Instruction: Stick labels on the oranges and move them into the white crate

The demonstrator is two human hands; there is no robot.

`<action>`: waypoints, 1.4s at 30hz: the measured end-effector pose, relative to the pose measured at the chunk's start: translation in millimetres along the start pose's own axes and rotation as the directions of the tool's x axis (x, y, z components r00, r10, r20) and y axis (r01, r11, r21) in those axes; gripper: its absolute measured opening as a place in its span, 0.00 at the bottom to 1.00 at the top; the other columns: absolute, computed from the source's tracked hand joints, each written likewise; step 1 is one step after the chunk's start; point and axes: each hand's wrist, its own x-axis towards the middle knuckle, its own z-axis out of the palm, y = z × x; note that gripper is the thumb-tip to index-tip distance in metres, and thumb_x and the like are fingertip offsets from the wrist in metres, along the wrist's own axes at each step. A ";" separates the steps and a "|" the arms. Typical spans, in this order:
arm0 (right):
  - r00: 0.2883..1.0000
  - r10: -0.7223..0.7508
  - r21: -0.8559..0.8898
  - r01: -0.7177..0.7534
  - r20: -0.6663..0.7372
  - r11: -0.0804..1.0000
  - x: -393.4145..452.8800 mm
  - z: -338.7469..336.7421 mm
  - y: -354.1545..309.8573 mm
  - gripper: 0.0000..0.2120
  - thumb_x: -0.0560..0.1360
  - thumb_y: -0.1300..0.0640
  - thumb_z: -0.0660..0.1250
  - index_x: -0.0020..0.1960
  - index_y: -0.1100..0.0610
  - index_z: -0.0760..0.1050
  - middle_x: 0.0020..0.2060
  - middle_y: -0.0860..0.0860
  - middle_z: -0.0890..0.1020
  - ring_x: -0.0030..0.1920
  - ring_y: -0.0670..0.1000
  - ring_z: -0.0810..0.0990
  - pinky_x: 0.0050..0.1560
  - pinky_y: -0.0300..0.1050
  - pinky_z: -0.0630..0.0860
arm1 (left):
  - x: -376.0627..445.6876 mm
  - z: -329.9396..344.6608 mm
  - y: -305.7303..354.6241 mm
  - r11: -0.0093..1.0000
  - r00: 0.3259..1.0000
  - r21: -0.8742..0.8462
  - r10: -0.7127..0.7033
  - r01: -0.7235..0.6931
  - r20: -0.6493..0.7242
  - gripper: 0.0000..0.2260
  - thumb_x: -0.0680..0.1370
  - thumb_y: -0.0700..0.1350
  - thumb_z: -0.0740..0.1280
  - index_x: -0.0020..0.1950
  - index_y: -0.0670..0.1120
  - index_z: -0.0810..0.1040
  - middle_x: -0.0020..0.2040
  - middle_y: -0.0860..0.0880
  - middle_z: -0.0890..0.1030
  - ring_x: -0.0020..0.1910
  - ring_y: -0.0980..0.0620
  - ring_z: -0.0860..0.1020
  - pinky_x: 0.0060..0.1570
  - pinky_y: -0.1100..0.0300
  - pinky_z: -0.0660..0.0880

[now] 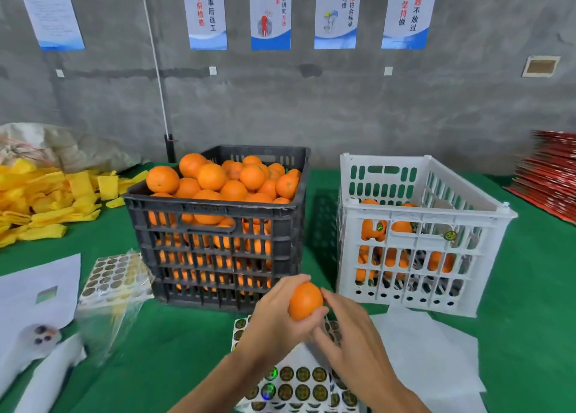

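Lower centre: left hand (274, 316) grips orange (305, 300), right hand (349, 334) fingertips touching it, fingers loose; label may crease or lift if pressed unevenly.

This is a fruit-packing workroom, plain and functional. The back wall (311, 101) is bare grey concrete, hung with a row of blue-and-white printed workplace posters (270, 13) bearing Chinese slogans. A work table covered in green cloth (156, 350) carries a black slatted plastic crate (218, 241) heaped with loose oranges (218, 179), and beside it a white slatted plastic crate (417, 241) partly filled. Sheets of round dark-and-gold stickers (115, 272) lie on the cloth. To the left sits a pile of yellow foam fruit sleeves (40, 200); at the far right, a stack of flat red cartons (548, 175).
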 end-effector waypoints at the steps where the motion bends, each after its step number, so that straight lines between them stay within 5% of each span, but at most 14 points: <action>1: 0.998 0.035 -0.006 -0.035 0.054 0.999 -4.9 4.5 2.9 0.32 0.79 0.34 0.60 0.80 0.43 0.59 0.73 0.39 0.70 0.71 0.40 0.66 0.70 0.37 0.66 | -4.4 9.8 -8.8 0.998 0.997 0.017 -0.063 0.063 0.041 0.28 0.74 0.67 0.70 0.72 0.61 0.71 0.64 0.66 0.73 0.61 0.62 0.75 0.61 0.68 0.73; 5: 0.977 0.124 0.017 -0.129 0.174 0.991 -18.2 22.8 4.9 0.35 0.80 0.35 0.60 0.82 0.42 0.51 0.75 0.39 0.68 0.72 0.41 0.68 0.69 0.36 0.67 | -15.6 33.6 -35.0 0.992 0.986 0.049 -0.123 0.118 0.110 0.25 0.78 0.63 0.68 0.74 0.63 0.68 0.65 0.67 0.69 0.63 0.63 0.72 0.59 0.75 0.67; 9: 0.962 0.124 0.068 -0.145 0.243 0.987 -20.6 27.7 12.6 0.36 0.78 0.32 0.61 0.80 0.34 0.45 0.74 0.34 0.65 0.64 0.35 0.67 0.58 0.28 0.67 | -14.1 44.8 -47.3 0.991 0.992 0.115 -0.077 0.065 0.103 0.24 0.81 0.59 0.66 0.77 0.61 0.65 0.70 0.67 0.64 0.69 0.62 0.67 0.70 0.60 0.69; 12: 0.943 0.076 0.063 -0.102 0.325 0.993 -17.5 23.4 23.9 0.43 0.71 0.25 0.59 0.78 0.30 0.40 0.67 0.23 0.56 0.67 0.33 0.60 0.69 0.34 0.62 | -13.8 46.3 -47.5 0.993 0.993 0.044 -0.109 0.107 0.040 0.25 0.79 0.61 0.70 0.75 0.61 0.67 0.68 0.69 0.65 0.68 0.64 0.69 0.69 0.62 0.71; 16: 0.941 0.004 0.015 -0.010 0.339 1.000 -7.8 18.7 41.4 0.34 0.74 0.26 0.58 0.77 0.31 0.54 0.70 0.26 0.63 0.71 0.35 0.60 0.73 0.37 0.59 | -19.3 34.1 -44.3 0.900 0.966 -0.376 -0.254 0.221 -0.040 0.26 0.73 0.70 0.72 0.68 0.65 0.74 0.63 0.67 0.76 0.61 0.60 0.80 0.56 0.59 0.81; 20: 0.928 -0.106 -0.028 0.124 0.357 0.992 -6.7 23.4 50.5 0.30 0.76 0.24 0.56 0.74 0.34 0.68 0.72 0.24 0.61 0.73 0.30 0.55 0.75 0.36 0.51 | -22.1 29.6 -40.5 0.809 0.940 -0.528 -0.337 0.258 -0.057 0.20 0.74 0.69 0.69 0.62 0.64 0.78 0.58 0.62 0.82 0.57 0.57 0.82 0.52 0.64 0.79; 27: 0.912 -0.181 0.033 0.182 0.369 0.983 -6.0 26.9 46.9 0.26 0.74 0.23 0.60 0.68 0.30 0.74 0.72 0.26 0.64 0.73 0.33 0.58 0.73 0.36 0.55 | -26.7 36.3 -41.8 0.756 0.926 -0.593 -0.375 0.277 -0.045 0.14 0.81 0.56 0.68 0.66 0.55 0.77 0.58 0.59 0.82 0.57 0.55 0.82 0.53 0.63 0.79; 32: 0.916 -0.186 0.045 0.182 0.356 0.982 -7.5 25.7 41.2 0.23 0.76 0.27 0.62 0.66 0.35 0.79 0.69 0.28 0.69 0.71 0.34 0.63 0.72 0.37 0.60 | -27.9 34.9 -38.1 0.746 0.923 -0.611 -0.379 0.264 -0.064 0.19 0.79 0.63 0.68 0.65 0.54 0.77 0.58 0.58 0.82 0.57 0.54 0.82 0.52 0.61 0.80; 37: 0.917 -0.203 -0.010 0.220 0.343 0.975 -10.1 26.4 38.7 0.24 0.78 0.29 0.60 0.68 0.38 0.78 0.66 0.32 0.73 0.70 0.36 0.65 0.71 0.39 0.62 | -27.8 34.8 -43.7 0.719 0.910 -0.643 -0.407 0.265 -0.080 0.15 0.81 0.54 0.66 0.66 0.51 0.78 0.57 0.58 0.83 0.57 0.56 0.82 0.53 0.61 0.80; 42: 0.916 -0.230 -0.074 0.267 0.329 0.961 -14.4 27.8 39.1 0.26 0.80 0.29 0.54 0.69 0.40 0.77 0.65 0.34 0.74 0.67 0.41 0.69 0.67 0.43 0.68 | -25.1 31.3 -45.4 0.627 0.888 -0.716 -0.459 0.307 -0.021 0.16 0.80 0.56 0.67 0.65 0.51 0.81 0.59 0.58 0.82 0.57 0.53 0.83 0.47 0.54 0.84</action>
